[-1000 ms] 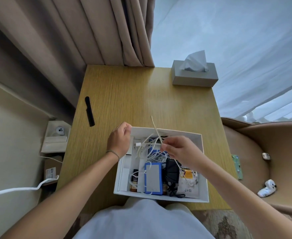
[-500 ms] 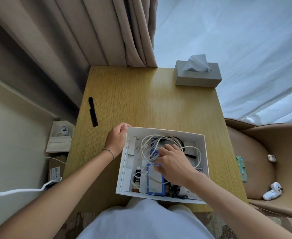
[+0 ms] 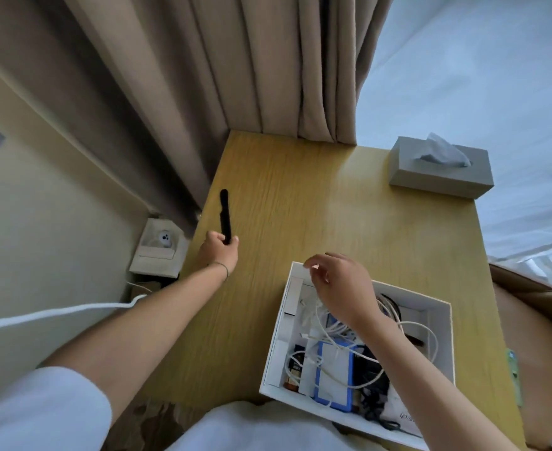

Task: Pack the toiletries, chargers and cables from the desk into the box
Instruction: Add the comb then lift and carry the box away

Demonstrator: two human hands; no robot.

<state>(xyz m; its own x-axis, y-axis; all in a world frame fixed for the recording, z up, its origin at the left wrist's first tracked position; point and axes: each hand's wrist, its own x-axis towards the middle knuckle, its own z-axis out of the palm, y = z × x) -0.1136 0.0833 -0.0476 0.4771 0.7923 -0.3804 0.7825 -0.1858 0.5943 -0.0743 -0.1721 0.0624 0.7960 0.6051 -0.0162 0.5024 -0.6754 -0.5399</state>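
We pinch black comb [image 3: 225, 213] low end with left hand [image 3: 218, 252], left-center; right hand [image 3: 339, 284] relaxed over box [image 3: 444, 323].

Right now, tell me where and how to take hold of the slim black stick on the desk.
Grip the slim black stick at its near end, coming from the desk's near-left side as the left hand does. It lies flat with its length running away from the person, so pinching across its narrow width there looks easiest.

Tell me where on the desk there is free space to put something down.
Free: the desk between black comb, tissue box and white box. Crowded: inside the white box, full of cables.
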